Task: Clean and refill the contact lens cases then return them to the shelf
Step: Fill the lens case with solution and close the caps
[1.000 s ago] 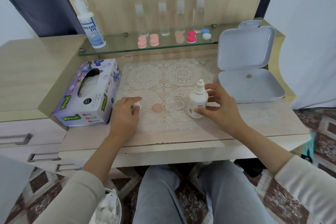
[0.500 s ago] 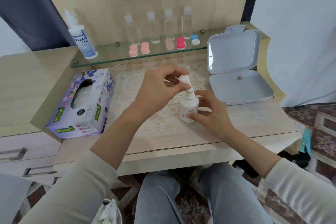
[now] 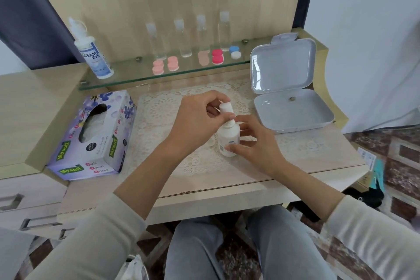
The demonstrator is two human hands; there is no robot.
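A small white solution bottle (image 3: 228, 137) stands on the lace mat (image 3: 159, 109), held around its body by my right hand (image 3: 252, 143). My left hand (image 3: 197, 118) pinches the bottle's white cap (image 3: 226, 107) just above the nozzle. My left forearm hides the open lens case parts on the mat. On the glass shelf (image 3: 127, 75) sit several lens cases: two pink ones (image 3: 166, 65), a pale one (image 3: 203, 58), a red one (image 3: 217, 56) and a blue and white one (image 3: 234, 52).
A large Dream Eye bottle (image 3: 93, 52) stands at the shelf's left end, with several clear bottles (image 3: 188, 36) behind the cases. A tissue box (image 3: 95, 134) lies left of the mat. An open grey box (image 3: 286, 88) lies to the right.
My left hand left the mat's left side, crossed to the bottle and took hold of its cap. My right hand kept its grip on the bottle.
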